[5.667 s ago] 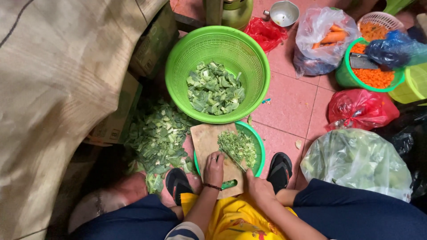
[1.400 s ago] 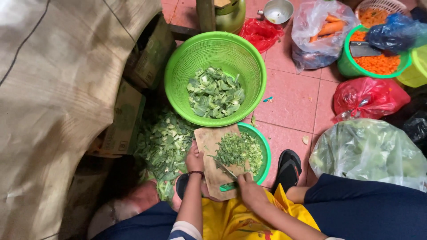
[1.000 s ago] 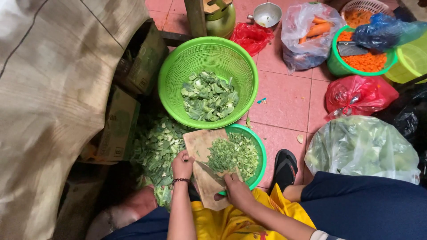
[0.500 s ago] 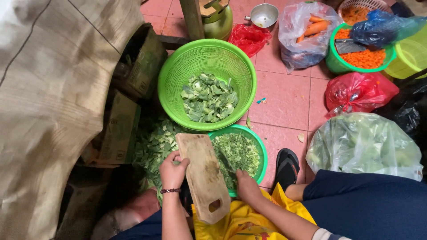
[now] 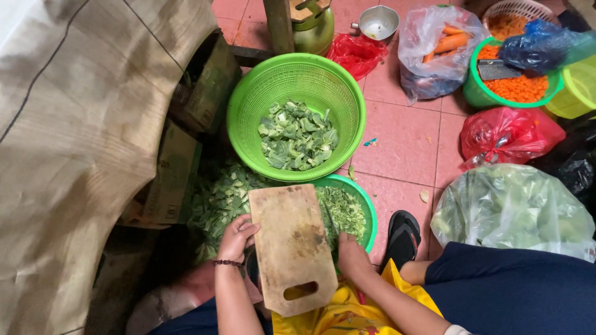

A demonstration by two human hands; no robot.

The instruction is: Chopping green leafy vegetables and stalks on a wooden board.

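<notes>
Now tilting the wooden cutting board (image 5: 290, 247), left hand (image 5: 236, 238) fingers curled on its edge, right hand (image 5: 351, 255) gripping beside. Chopped greens (image 5: 343, 212) already lying in the small green basin (image 5: 366, 205) just beyond the fingers; uncut leaf pile (image 5: 218, 200) left waiting.

— How many green baskets and bowls do you count?
— One big green basket (image 5: 297, 80) with cut greens, one small green bowl (image 5: 366, 205) of chopped greens beside it, and one green tub (image 5: 478, 93) of grated carrot. Three green vessels, plus one yellow-green tub (image 5: 577, 93) at the edge.
— Bags?
— Two red bags (image 5: 506, 133), one clear bag of carrots (image 5: 437, 49), one blue bag (image 5: 540, 46), one large clear bag of greens (image 5: 515, 214).
— And boards?
— One wooden cutting board (image 5: 288, 245), one left hand (image 5: 236, 239) and one right hand (image 5: 351, 257) at it.
— Anything else?
— One metal cup (image 5: 379, 22), one black sandal (image 5: 403, 236), one grater (image 5: 500, 69).
</notes>
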